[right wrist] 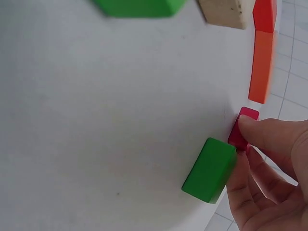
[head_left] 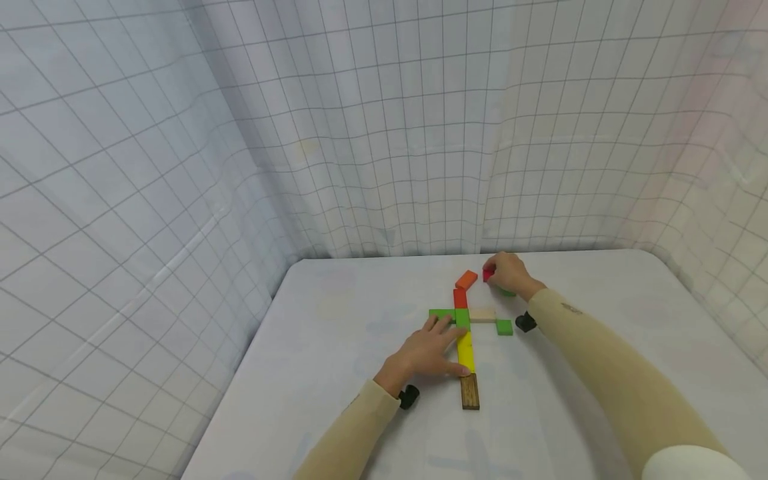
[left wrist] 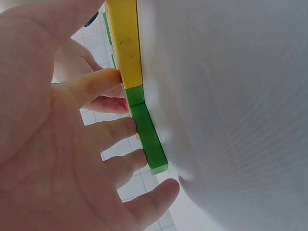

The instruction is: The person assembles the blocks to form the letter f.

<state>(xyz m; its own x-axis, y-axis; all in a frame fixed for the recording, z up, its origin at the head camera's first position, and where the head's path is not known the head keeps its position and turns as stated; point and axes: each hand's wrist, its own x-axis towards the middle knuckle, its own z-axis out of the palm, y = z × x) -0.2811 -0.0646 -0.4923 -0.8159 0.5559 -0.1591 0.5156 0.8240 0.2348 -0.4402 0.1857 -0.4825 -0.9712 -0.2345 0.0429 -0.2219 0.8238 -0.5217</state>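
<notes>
My right hand [head_left: 510, 275] pinches a small red block [right wrist: 243, 127] between thumb and fingers at the far part of the table. A green block [right wrist: 209, 171] lies right beside those fingers, and an orange block [head_left: 467, 279] is just left of the red one. With its fingers spread and fairly straight, my left hand [head_left: 429, 350] touches a row of flat blocks: yellow blocks [head_left: 466, 353], a green block [head_left: 462, 319] and another green block [left wrist: 149, 139] reaching left. The thumb is by the joint between yellow and a brown block [head_left: 471, 392].
Another red block [head_left: 460, 298] continues the row toward the orange one. A pale wood block [head_left: 483, 315] extends right, with a green block [head_left: 504, 327] at its end. The white table [head_left: 336, 313] stands against hanging grid-patterned cloth [head_left: 390, 133] at the back and sides.
</notes>
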